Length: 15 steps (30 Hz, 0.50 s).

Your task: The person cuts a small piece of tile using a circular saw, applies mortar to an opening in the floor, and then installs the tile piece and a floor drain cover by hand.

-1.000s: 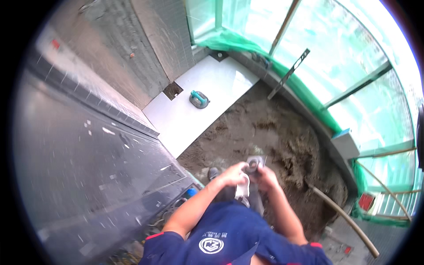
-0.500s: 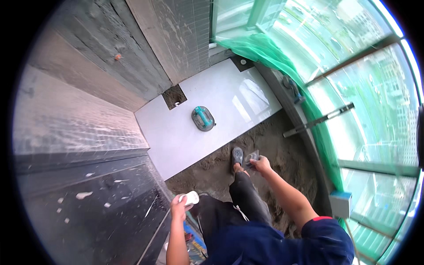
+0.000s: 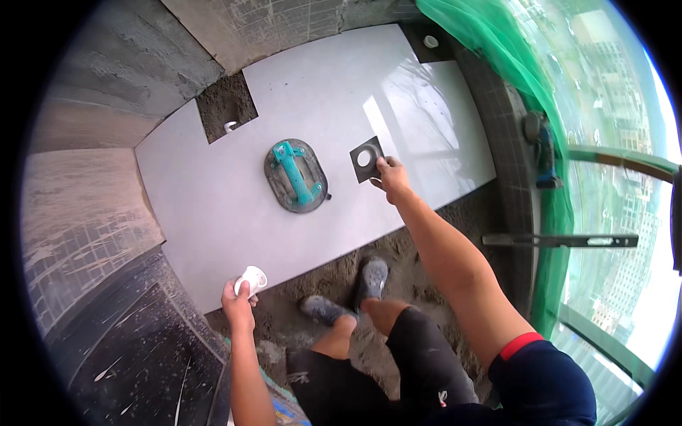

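My left hand [image 3: 240, 307] grips a white plastic pipe fitting [image 3: 252, 277] over the near left edge of a large white tile [image 3: 334, 78]. In my right hand [image 3: 391, 179] is a square dark grey floor drain plate [image 3: 364, 173] with a round hole, tilted above the tile's right half. Between the hands, a suction lifter [image 3: 295, 177] with a teal handle sits on the tile. A cutout in the tile's far left edge bares rough mortar [image 3: 220, 99] and a small white pipe end [image 3: 229, 126].
At the far right corner, a dark cutout holds a white pipe opening [image 3: 430, 41]. Green netting [image 3: 550, 234] hangs along the windows. A spirit level [image 3: 561, 241] and a blue-and-black power tool [image 3: 545, 153] lie on the right ledge. Rough mortar [image 3: 455, 291] surrounds my shoes.
My right hand has reached forward with the drain plate, from beside my leg to above the tile. My left hand has gone forward with the fitting. The view is now closer to the tile.
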### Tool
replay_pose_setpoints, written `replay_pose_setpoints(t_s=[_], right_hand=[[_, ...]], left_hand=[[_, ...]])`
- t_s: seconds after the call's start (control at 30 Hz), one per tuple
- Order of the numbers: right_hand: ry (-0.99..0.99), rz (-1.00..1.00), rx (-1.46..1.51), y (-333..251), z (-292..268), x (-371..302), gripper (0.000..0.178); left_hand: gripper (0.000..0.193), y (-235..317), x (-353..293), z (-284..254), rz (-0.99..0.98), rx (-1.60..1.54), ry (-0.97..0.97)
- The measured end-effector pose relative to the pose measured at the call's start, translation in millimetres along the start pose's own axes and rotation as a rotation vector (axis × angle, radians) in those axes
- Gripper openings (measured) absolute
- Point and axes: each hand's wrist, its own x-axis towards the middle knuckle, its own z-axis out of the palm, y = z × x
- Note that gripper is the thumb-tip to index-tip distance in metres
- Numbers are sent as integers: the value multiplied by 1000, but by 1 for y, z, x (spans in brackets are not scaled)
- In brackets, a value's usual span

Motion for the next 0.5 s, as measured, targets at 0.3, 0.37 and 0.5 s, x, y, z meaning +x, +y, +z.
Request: replay_pose_setpoints(t_s=[0.3,0.37,0.5], right_hand=[[-134,25,390,32,-22,154,54],[-7,-177,-17,7,-72,188,44],[275,-491,-598,13,-63,188,42]], left_hand=[[27,57,59,-2,298,-333,101],[28,89,60,9,413,-460,54],[27,94,44,0,535,-543,114]])
